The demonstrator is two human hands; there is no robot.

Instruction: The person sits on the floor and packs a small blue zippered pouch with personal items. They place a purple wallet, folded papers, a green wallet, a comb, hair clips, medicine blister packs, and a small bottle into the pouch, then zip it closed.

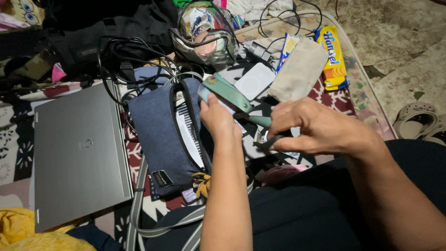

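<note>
Now your left hand point(218, 118) pinches the long green strap point(232, 95) over the open blue zip pouch point(160, 135), while your right hand point(311, 128) grips its dark end to keep it tight.

Blue bag point(158, 135), green pouch point(227, 93)

One laptop point(79, 153), one blue pouch point(160, 135), one beige pouch point(299, 69), one biscuit packet point(333, 58), two hands.

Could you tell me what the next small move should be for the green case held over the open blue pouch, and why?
Probably lower the green case into the blue pouch: the left hand holds it just above the unzipped opening, while the right hand grips its dark strap.
</note>
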